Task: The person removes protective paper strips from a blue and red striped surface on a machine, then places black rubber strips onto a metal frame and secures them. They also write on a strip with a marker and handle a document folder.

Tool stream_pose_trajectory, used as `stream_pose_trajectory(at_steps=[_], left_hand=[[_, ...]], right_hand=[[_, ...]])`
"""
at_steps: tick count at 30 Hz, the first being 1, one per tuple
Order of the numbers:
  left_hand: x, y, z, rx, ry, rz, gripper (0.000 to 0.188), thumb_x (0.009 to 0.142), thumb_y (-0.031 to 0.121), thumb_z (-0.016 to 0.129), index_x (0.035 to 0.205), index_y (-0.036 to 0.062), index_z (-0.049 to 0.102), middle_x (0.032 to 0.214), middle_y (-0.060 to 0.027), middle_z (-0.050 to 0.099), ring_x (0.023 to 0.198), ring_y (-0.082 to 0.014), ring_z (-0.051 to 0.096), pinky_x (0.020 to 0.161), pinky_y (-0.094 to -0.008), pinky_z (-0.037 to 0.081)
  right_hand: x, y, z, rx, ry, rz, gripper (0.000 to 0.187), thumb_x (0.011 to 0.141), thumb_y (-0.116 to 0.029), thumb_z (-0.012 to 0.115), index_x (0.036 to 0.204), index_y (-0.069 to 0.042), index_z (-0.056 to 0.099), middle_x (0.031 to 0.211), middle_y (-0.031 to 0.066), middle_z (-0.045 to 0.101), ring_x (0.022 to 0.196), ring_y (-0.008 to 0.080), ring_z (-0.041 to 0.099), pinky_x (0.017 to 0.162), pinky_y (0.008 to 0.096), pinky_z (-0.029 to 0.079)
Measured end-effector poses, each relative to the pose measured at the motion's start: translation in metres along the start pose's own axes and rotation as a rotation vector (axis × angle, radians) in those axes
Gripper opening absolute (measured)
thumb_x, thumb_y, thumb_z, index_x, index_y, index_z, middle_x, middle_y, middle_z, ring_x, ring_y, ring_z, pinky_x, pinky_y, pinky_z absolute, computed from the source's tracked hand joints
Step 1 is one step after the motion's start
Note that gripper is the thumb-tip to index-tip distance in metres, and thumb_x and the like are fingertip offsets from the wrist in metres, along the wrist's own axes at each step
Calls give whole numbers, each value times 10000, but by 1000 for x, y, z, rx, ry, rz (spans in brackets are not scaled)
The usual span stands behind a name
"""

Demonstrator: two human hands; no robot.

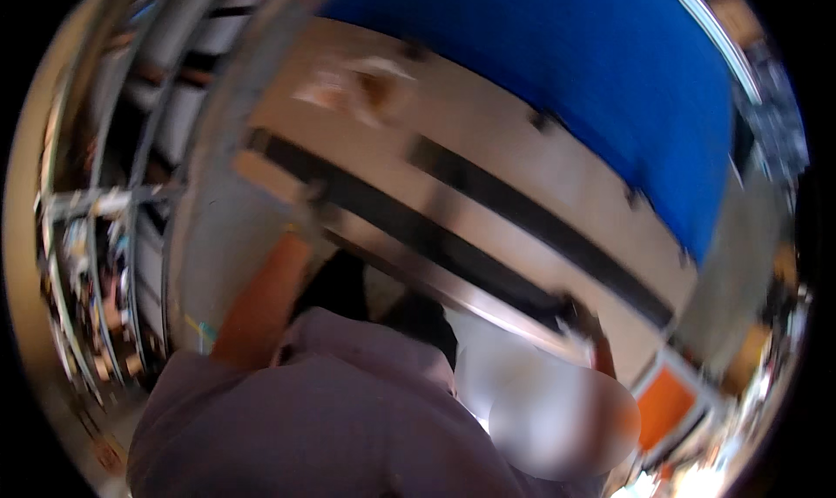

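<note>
Motion blur smears the whole view. A long dark strip point(418, 228) runs slantwise along the near side of a tan tabletop point(522, 176). My left hand point(318, 206), greyish as if gloved, is at the strip's left part. At its right end is my right hand point(579, 319), with something pale near the fingers. Both hands' fingers are too blurred to show whether they grip the strip. A pale blurred oval hides much of the right forearm. Farther back, a second dark strip point(540, 224) lies roughly parallel to the first.
A crumpled clear plastic wrapping point(366, 89) with something brown lies at the table's far left. A blue panel point(540, 54) rises along the far edge, with several small dark clamp-like pieces at its base. Metal shelving point(131, 193) stands left; an orange panel point(666, 402) is at right.
</note>
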State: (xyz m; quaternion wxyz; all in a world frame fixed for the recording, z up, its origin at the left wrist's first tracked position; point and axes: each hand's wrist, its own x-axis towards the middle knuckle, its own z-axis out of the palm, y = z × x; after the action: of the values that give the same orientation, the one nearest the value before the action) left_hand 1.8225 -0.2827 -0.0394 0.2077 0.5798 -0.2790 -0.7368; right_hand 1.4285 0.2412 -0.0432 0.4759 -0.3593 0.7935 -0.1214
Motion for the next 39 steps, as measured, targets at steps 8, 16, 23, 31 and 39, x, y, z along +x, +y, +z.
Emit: stream_pose_trajectory(at_steps=[8, 16, 23, 31, 39], left_hand=[[13, 111, -87, -179, -20, 224, 456, 905, 181, 664, 1314, 56, 507, 1218, -76, 592, 1118, -248, 559, 982, -398, 441], [77, 280, -216, -419, -6, 366, 456, 898, 175, 640, 1280, -29, 499, 1186, -111, 611, 1088, -256, 589, 992, -392, 453], [121, 364, -333, -454, 66, 543, 460, 891, 153, 650, 1285, -26, 493, 1180, -92, 615, 1087, -241, 591, 980, -396, 463], [188, 417, -412, -393, 139, 477, 342, 912, 106, 620, 1225, -9, 546, 1141, -88, 635, 999, -231, 629, 913, -385, 511], [315, 461, -451, -335, 40, 214, 246, 904, 132, 635, 1125, 27, 611, 1056, -60, 674, 956, -206, 648, 882, -345, 527]], right_hand=[[56, -176, 37, -80, -12, 78, 578, 728, -127, 681, 1291, -145, 556, 1221, 157, 623, 1137, 344, 582, 970, 429, 470], [190, -368, 127, -230, 113, -2, 520, 757, -321, 683, 1242, -173, 569, 1094, 166, 658, 1010, 397, 624, 885, 488, 503], [266, -555, 177, -268, 112, -44, 460, 708, -425, 699, 1058, -147, 594, 1036, 162, 668, 960, 412, 631, 829, 527, 495], [329, -655, 209, -392, 178, -242, 391, 756, -411, 646, 1014, -120, 615, 919, 164, 657, 878, 399, 632, 775, 518, 496], [359, -708, 226, -138, 111, -71, 469, 726, -221, 762, 1147, -72, 619, 984, 168, 693, 928, 349, 664, 813, 417, 527]])
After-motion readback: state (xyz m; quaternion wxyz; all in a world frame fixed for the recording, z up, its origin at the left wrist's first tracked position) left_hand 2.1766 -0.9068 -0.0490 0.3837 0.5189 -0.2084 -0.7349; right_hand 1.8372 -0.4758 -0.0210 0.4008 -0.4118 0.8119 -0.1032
